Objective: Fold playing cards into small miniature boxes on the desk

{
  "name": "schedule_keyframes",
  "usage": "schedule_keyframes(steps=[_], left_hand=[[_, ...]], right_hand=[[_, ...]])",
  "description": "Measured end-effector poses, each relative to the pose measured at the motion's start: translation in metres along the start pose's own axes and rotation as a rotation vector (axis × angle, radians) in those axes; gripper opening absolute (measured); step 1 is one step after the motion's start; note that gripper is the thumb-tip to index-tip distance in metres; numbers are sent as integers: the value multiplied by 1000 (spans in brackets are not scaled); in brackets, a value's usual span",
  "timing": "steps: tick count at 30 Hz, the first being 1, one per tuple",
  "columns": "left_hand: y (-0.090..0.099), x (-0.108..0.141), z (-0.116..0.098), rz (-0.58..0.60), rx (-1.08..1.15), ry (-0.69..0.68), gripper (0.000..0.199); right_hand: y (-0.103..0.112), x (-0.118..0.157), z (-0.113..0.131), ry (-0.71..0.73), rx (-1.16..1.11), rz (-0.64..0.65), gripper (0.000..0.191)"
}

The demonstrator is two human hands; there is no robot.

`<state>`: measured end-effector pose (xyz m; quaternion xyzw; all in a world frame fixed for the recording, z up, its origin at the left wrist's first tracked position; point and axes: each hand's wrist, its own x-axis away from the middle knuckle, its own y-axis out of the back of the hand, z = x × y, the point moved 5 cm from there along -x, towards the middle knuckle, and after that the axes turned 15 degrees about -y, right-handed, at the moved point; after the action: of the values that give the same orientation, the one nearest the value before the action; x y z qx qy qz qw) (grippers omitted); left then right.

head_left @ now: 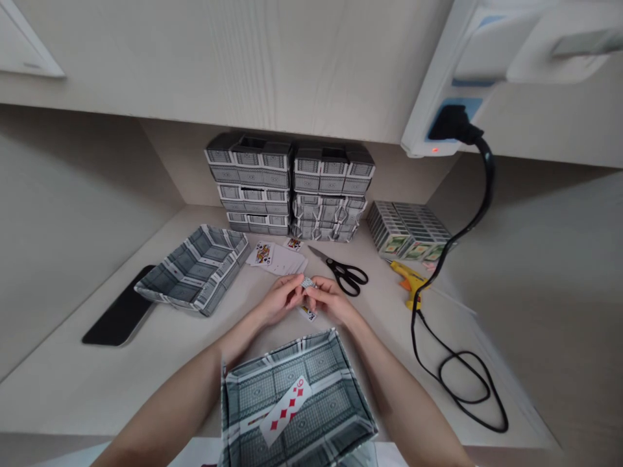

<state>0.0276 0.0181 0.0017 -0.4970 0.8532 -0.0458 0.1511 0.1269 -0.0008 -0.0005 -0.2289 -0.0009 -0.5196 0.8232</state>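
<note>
1. The left hand [281,297] and the right hand [331,298] meet at the middle of the bench [189,370]; their fingertips pinch a small patterned card piece [308,283] between them; the fingers cover much of it, so its full shape is hard to make out.
2. Just below the hands a face card [307,314] lies on the bench; only part of it shows.
3. Nearest, between the forearms, is a card-covered tray [311,337]; its near side is cut off by the lower edge; a strip with red diamonds [287,410] lies inside, over another scrap too covered to read.
4. Left of the hands stands a second tray [226,275]; it hides one end of a black phone [119,318].
5. Beyond the hands is a loose pile of cards [287,259], mostly blank side up; black scissors [348,275] lie open to its right.
6. Far back stand a left stack of boxes [256,175] and a right stack of boxes [333,168]; their backs are hidden.
7. To the right are card packs [409,230] and a yellow glue gun [409,277]; a black cord [479,224] crosses in front of both.
8. At the upper right, a power strip [421,126] is cut off by the frame.
</note>
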Motion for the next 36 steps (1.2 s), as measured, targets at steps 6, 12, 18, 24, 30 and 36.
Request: schedule_keyframes(steps=[6, 12, 18, 24, 30, 36], left_hand=[[5, -2, -5, 35, -118, 30, 43], [3, 1, -6, 113, -244, 47, 43], [2, 0, -10, 206, -316, -32, 41], [4, 1, -12, 175, -603, -189, 38], [0, 5, -23, 238, -906, -339, 38], [5, 4, -12, 148, -631, -147, 41]], right_hand=[[1, 2, 1, -10, 12, 13, 22], [1, 3, 0, -88, 26, 97, 22], [3, 8, -2, -189, 40, 177, 24], [6, 0, -9, -179, 59, 46, 24], [5, -4, -14, -164, 174, -47, 29], [6, 3, -3, -29, 250, -66, 24]])
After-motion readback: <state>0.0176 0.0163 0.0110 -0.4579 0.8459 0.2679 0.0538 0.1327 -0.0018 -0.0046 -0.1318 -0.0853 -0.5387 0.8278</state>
